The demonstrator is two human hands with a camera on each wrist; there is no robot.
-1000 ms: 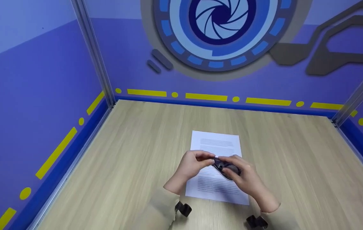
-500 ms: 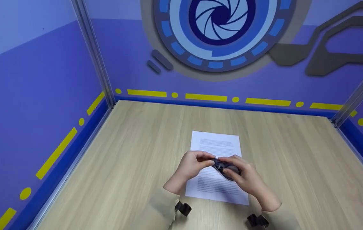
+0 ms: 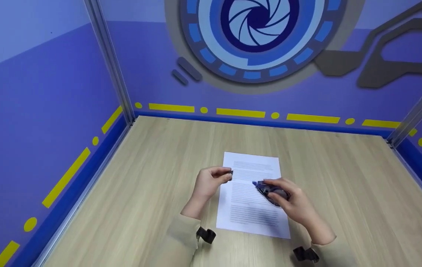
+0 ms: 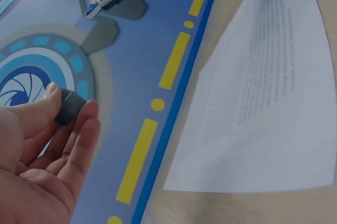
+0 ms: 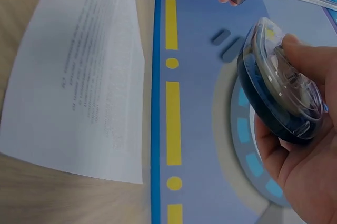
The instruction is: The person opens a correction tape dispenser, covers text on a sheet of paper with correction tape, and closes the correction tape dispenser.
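Observation:
My right hand [image 3: 295,202] holds a correction tape [image 3: 266,190] with a clear and dark casing, above the right side of a printed sheet of paper [image 3: 242,218]. Its blue tip points up and left, uncovered. In the right wrist view the thumb lies on the clear side of the correction tape [image 5: 279,82]. Over the sheet's left edge, my left hand [image 3: 208,181] pinches a small dark cap [image 4: 70,107] between thumb and fingers. The cap and the correction tape are apart, with the sheet showing between the hands.
The sheet lies flat on a wooden table [image 3: 159,163]. Blue-purple walls [image 3: 144,66] with yellow markings stand at the back and both sides, joined by metal corner posts [image 3: 110,63]. Black straps [image 3: 206,235] hang at both wrists.
The cap has come off the correction tape's tip. My left hand has moved left and away with it, while my right hand has shifted slightly right with the correction tape.

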